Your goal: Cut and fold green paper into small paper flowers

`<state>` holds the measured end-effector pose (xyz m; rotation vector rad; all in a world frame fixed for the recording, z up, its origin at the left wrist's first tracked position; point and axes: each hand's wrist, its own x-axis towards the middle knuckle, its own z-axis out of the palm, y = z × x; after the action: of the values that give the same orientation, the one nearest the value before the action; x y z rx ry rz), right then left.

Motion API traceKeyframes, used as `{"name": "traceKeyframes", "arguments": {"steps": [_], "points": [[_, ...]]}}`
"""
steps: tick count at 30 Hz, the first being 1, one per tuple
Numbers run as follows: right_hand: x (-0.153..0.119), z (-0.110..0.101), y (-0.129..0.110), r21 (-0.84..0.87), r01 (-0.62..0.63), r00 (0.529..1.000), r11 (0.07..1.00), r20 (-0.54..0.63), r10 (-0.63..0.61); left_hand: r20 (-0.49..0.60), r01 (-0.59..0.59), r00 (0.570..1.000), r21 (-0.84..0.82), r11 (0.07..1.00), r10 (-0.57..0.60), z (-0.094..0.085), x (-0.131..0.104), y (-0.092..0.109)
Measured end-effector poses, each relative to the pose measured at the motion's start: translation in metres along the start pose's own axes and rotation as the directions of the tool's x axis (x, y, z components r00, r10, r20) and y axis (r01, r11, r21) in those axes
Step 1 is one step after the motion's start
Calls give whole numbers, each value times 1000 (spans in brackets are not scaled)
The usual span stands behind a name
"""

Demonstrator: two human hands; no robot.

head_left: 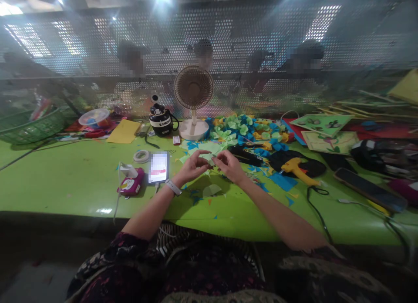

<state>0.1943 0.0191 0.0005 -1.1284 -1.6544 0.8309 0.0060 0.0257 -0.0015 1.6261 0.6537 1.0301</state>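
My left hand (pixel 193 169) and my right hand (pixel 230 166) come together over the green table, fingertips close to each other. Between them is a small piece of pale green paper (pixel 207 156), pinched by the fingers of both hands. Its exact shape is partly hidden by the fingers. Scraps of blue, green and orange paper lie under and around the hands, with a pale paper piece (pixel 211 190) just below them. Beyond the hands spreads a heap of green, blue and yellow paper flowers (pixel 240 128). A black stapler-like tool (pixel 245 156) rests right of my right hand.
A small fan (pixel 193 89) stands behind the hands, beside a black jug-like bottle (pixel 160 121). Left are a lit phone (pixel 158 167), a tape roll (pixel 141 156) and a purple power block (pixel 132 183). A yellow glue gun (pixel 299 170) and a dark phone (pixel 369 190) lie right.
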Motion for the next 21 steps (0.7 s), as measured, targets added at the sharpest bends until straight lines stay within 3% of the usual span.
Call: {"name": "traceKeyframes", "arguments": {"steps": [3,6,21], "points": [[0,-1,-2,-56,47,998,997,33,-45,10,2,1000,-16,1000,-2,0,0,0],[0,0,-4,-87,91,996,992,-5,-92,12,2,1000,-45,999,-1,0,0,0],[1,-1,-5,-28,57,998,998,35,-56,7,33,999,-99,995,-32,-2,1,0]]}}
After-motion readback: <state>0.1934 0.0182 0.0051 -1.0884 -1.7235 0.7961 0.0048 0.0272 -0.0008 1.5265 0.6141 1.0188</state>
